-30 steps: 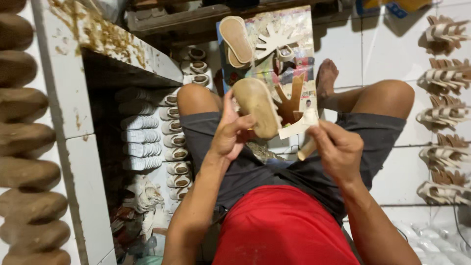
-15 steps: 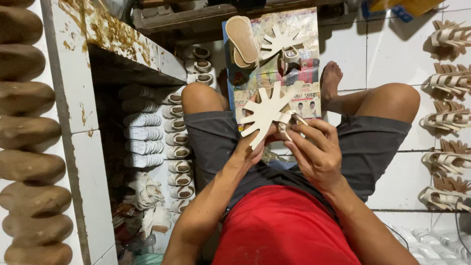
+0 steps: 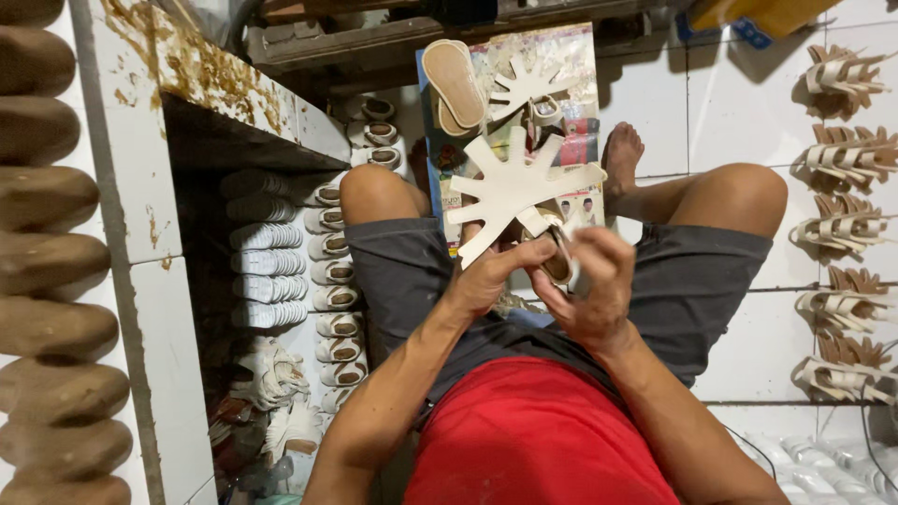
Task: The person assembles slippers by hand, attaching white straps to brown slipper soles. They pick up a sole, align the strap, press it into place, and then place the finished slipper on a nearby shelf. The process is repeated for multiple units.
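The left hand [image 3: 486, 281] pinches the lower edge of a cream, star-shaped cut sandal upper with many radiating straps [image 3: 519, 187], holding it fanned out above the lap, while the right hand [image 3: 594, 281] is clenched around a small cream sandal sole with a tan insole [image 3: 558, 262], pressed against the base of that upper; both hands meet over the dark grey shorts [image 3: 683, 281], just above the red shirt [image 3: 533, 440]. The straps stand free and flat, none folded under the sole, so by my judgement the joining of upper and sole is barely begun and all the wrapping remains. Beyond the hands, a colourful printed sheet [image 3: 571, 56] on the white tiled floor [image 3: 739, 103] carries another cut cream upper [image 3: 528, 86] and a pair of tan oval soles [image 3: 454, 79]. To the right, on the tiles, lie rows of tan strapped uppers already folded [image 3: 847, 154]. To the left, under a glue-stained white worktop [image 3: 140, 168], rows of finished small cream sandals [image 3: 332, 271] are stacked, and a column of brown wooden lasts [image 3: 47, 262] runs down the far left edge.
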